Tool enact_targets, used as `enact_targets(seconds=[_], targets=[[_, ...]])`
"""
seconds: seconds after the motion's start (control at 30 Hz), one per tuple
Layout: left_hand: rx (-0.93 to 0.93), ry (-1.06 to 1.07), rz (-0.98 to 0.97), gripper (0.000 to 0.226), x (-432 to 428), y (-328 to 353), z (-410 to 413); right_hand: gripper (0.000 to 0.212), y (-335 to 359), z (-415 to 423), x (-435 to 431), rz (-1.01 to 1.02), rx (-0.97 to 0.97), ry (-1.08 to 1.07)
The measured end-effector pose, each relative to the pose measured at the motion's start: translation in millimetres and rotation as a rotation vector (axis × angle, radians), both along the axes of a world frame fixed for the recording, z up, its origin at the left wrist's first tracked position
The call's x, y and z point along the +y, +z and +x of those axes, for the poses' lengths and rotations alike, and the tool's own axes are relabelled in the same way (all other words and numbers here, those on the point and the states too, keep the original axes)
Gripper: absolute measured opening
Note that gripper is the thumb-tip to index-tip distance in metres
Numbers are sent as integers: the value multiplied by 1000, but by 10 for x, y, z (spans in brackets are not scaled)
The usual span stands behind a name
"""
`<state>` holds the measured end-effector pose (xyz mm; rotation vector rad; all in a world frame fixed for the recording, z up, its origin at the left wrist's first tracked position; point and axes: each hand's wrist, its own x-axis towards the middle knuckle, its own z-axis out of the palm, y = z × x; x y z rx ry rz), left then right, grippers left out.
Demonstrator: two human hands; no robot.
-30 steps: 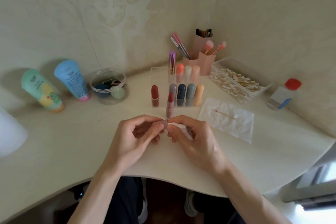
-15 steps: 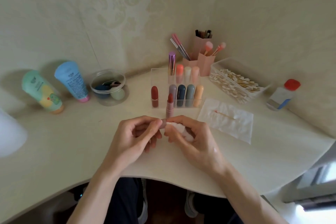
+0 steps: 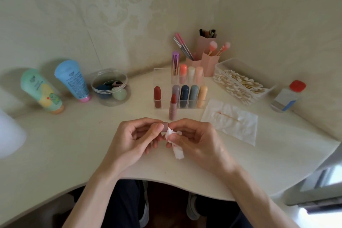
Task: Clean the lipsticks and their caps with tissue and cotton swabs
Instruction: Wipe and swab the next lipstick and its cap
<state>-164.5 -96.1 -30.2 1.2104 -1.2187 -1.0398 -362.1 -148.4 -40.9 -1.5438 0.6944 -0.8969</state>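
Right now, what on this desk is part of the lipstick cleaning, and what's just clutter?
In use: left hand pinching pink cap; right hand pinching crumpled tissue; open lipstick; lipstick rack; swab box; used swab on flat tissue.
Lying about: green tube; blue tube; round jar; brush holders; red-capped bottle.

Front centre: left hand and right hand meet above the table; cap in the left fingers, touching the wad of tissue in the right.
Behind the hands: open lipstick upright, just before the rack.
Right of rack: flat tissue with a used swab on it; swab box behind; bottle farther right.
Behind rack: brush holders, by the wall corner.
Left of rack: jar, then a tube, a second tube farthest left.
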Motion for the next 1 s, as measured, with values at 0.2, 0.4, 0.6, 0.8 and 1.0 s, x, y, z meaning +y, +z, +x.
enact_targets(seconds=[0.2,0.4,0.6,0.8,1.0], targets=[[-79,22,-61,15,-18,-9,-43,15,2,-10,34,-76,55,-80],[-168,101,-117,28,-30,-60,-58,10,35,26,27,5,-28,-81],[-69,-2,22,34,-40,33,-56,12,61,40,76,-124,30,-129],[-98,41,-5,19,-48,-15,-45,11,-4,71,66,-166,134,-159],[-178,118,-52,24,-57,-40,-15,10,-2,88,41,-128,115,-144]])
